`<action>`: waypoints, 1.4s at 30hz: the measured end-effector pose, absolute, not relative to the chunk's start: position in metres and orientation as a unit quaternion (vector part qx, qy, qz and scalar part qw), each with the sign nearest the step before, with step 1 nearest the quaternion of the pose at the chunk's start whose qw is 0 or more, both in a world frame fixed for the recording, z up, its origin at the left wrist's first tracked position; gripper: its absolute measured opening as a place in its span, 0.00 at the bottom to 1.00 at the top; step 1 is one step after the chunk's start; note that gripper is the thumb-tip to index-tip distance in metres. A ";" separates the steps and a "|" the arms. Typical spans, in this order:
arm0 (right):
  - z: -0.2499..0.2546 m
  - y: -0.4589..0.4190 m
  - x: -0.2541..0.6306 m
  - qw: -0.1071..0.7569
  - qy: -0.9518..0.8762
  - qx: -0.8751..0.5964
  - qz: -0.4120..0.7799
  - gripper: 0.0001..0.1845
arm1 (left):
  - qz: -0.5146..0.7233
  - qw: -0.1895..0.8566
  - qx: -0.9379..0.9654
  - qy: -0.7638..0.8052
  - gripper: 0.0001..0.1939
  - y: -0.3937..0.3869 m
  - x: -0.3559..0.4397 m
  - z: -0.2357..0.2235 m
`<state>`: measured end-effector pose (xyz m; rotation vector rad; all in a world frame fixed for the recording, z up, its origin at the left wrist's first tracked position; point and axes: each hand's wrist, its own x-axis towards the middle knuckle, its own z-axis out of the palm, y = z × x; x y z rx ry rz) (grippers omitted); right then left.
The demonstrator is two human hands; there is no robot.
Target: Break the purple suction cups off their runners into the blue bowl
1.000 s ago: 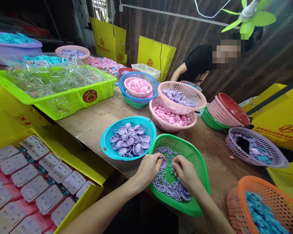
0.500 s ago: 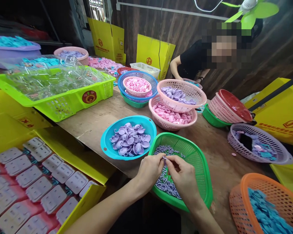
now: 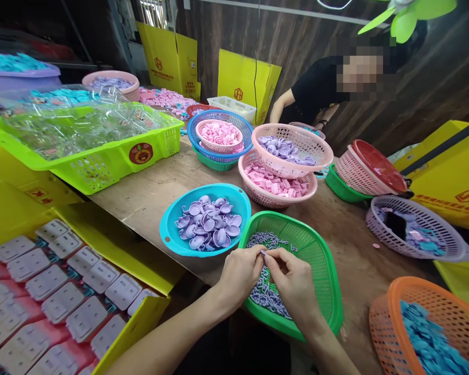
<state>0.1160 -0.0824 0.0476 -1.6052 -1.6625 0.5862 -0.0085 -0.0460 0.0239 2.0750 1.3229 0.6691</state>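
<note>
Both hands meet over a green basket [image 3: 321,276] that holds many small hooked purple-grey plastic pieces [image 3: 271,304]. My left hand [image 3: 238,273] pinches a tiny purple plastic piece [image 3: 263,252] between thumb and finger. At its other side, the fingertips of my right hand [image 3: 295,281] are closed on the same piece. Most of that piece is covered by the fingers, so its full shape is hidden. Just left of the green basket, a turquoise bowl [image 3: 168,226] is heaped with purple cup-shaped pieces [image 3: 209,225].
Pink baskets [image 3: 318,156] of purple and pink parts are stacked beyond. A lime crate [image 3: 113,169] of clear packets stands left, above a yellow carton [image 3: 140,317]. An orange basket [image 3: 386,323] of blue parts is at right. Across the table, a person [image 3: 316,83] leans over.
My hands keep the same pinch on the small purple piece, with barely any finger movement. The camera view has shifted slightly, and the co-worker's head has moved a little.
</note>
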 end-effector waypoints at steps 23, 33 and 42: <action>0.018 -0.080 0.171 0.124 -0.715 -0.647 0.232 0.13 | 0.173 0.101 0.762 0.615 0.15 0.018 -0.073 0.035; -0.028 -0.093 0.170 -0.124 -0.748 -0.617 0.210 0.10 | 0.102 0.104 0.929 0.339 0.12 0.009 0.062 0.017; -0.020 -0.105 0.178 -0.074 -0.743 -0.647 0.153 0.14 | -0.053 0.246 0.943 0.219 0.09 0.015 0.161 -0.041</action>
